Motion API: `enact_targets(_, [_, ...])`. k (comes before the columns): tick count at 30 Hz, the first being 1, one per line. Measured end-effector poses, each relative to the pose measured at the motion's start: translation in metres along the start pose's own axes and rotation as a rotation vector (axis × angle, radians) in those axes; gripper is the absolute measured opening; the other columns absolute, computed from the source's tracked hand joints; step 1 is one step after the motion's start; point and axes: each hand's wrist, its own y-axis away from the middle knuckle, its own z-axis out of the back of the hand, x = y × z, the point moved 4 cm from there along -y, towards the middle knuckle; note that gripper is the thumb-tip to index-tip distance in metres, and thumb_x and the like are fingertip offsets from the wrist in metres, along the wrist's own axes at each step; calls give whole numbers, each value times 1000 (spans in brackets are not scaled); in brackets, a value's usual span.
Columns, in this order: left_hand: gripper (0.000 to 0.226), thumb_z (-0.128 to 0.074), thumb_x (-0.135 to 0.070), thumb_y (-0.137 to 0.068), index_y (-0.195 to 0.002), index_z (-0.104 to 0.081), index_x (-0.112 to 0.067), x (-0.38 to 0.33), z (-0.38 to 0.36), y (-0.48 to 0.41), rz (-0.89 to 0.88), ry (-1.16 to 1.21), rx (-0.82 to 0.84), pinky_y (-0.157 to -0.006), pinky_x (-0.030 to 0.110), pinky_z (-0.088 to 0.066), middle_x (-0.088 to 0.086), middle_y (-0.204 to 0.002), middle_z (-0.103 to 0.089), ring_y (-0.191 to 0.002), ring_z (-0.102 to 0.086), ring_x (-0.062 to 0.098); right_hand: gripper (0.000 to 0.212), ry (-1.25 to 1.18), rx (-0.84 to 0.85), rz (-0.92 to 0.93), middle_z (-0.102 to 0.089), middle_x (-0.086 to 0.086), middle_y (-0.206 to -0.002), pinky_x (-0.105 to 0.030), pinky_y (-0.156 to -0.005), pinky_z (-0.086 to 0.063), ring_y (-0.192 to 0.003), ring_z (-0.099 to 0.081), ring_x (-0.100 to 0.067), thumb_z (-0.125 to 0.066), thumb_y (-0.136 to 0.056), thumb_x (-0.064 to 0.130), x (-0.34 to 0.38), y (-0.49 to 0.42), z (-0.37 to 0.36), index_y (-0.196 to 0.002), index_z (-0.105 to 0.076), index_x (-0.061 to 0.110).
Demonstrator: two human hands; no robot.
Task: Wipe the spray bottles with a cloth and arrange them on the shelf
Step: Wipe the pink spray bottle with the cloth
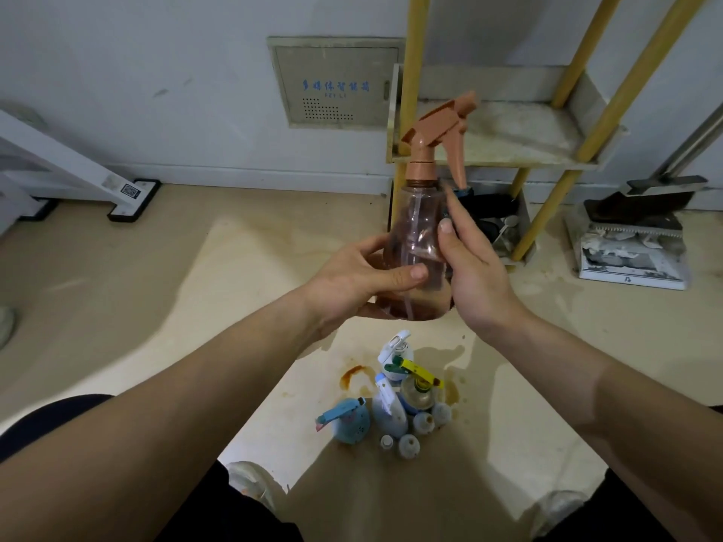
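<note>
Bottle: A clear bottle (418,228) with a brown trigger head (438,127) is held up in both hands, well above the floor (234,307).
Left hand: The left hand (352,279) is wrapped round the lower body from the left, thumb laid across the front.
Right hand: The right hand (473,267) is clasped on the right flank, thumb pressed to the front and forefinger run up toward the neck. The other fingers are hidden behind the bottle.
Axis: The long axis is kept near upright, and the nozzle is pointed up and to the right.
Shelf: The yellow-posted shelf (528,138) is set against the wall, beyond the bottle and to its right. Its tray is seen directly behind the trigger head.
Nearer hand: The right hand is judged better placed for the carry forward and rightward.
Cloth: None is seen in view.
Others: More bottles (395,400) are clustered on the floor below the hands.
Stage: The bottle is judged not yet shelved.
</note>
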Motion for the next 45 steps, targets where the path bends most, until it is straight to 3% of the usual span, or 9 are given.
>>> enact_targets(4, [60, -89, -18, -71, -125, -62, -19, -1, -3, 0, -53, 31, -169, -70, 41, -63, 4, -102, -75, -86, -76, 27, 50, 76, 38, 16, -31, 8, -159, -20, -115, -35, -141, -36, 2, -31, -109, 15, -5, 2, -7, -156, -18, 26])
enact_targets(9, [32, -70, -17, -94, -125, -65, -18, 3, -7, 2, -30, 142, -155, -71, 30, -61, 7, -108, -76, -94, -75, 28, 52, 84, -1, -56, -40, 11, -156, -42, -119, -34, -141, -41, -6, -37, -105, 31, -15, -1, -5, -154, -22, 41])
enact_targets(17, [57, -78, -1, -78, -130, -56, -11, 5, 7, -4, 117, 257, -87, -84, 38, -61, 16, -116, -73, -98, -74, 34, 43, 90, -40, -63, -61, 18, -130, -20, -97, -52, -120, -60, -2, -36, -109, 16, -5, -6, 5, -147, -38, 34])
enact_targets(23, [62, -88, -10, -69, -125, -63, -13, 6, -2, -4, 57, 113, -169, -69, 27, -59, 3, -105, -74, -90, -75, 18, 47, 213, -97, 24, -60, 23, -134, -46, -108, -47, -125, -57, -4, -45, -105, 19, -2, -5, 6, -147, -43, 40])
enact_targets(26, [62, -90, -5, -66, -121, -62, -12, 1, -2, -3, 11, 105, -290, -62, 24, -59, 4, -106, -70, -76, -75, 10, 49, 255, -46, 21, -57, 28, -135, -37, -108, -47, -123, -57, 2, -47, -106, 22, -3, -5, 4, -151, -37, 39])
enact_targets(33, [22, -66, -33, -92, -110, -75, -23, -7, 3, 4, 56, -64, -225, -85, 35, -58, -2, -99, -77, -90, -72, 17, 58, 309, 51, 43, -45, 14, -147, -31, -113, -36, -136, -42, 1, -53, -102, 32, -9, -3, -3, -153, -27, 41])
enact_targets(36, [25, -63, -42, -95, -107, -78, -26, -10, 11, 6, 25, -168, -249, -95, 41, -54, -1, -98, -78, -96, -72, 21, 68, 242, 94, 24, -60, 10, -133, -28, -97, -51, -122, -58, -7, -71, -91, 34, -6, 0, -5, -149, -35, 35])
enact_targets(39, [26, -69, -43, -91, -106, -79, -25, -12, 15, 12, 20, -231, -227, -93, 39, -55, 0, -97, -78, -94, -73, 22, 75, 224, 111, 11, -64, 10, -127, -31, -99, -51, -119, -61, -7, -80, -82, 26, -5, 0, -5, -146, -40, 29])
enact_targets(45, [50, -59, -58, -91, -93, -77, -12, -29, 33, 11, 48, -225, -347, -78, 36, -59, 3, -87, -78, -80, -76, 25, 58, 267, 190, -51, -67, 9, -118, -20, -87, -52, -107, -65, -6, -77, -86, 18, -8, 1, -14, -137, -50, 27])
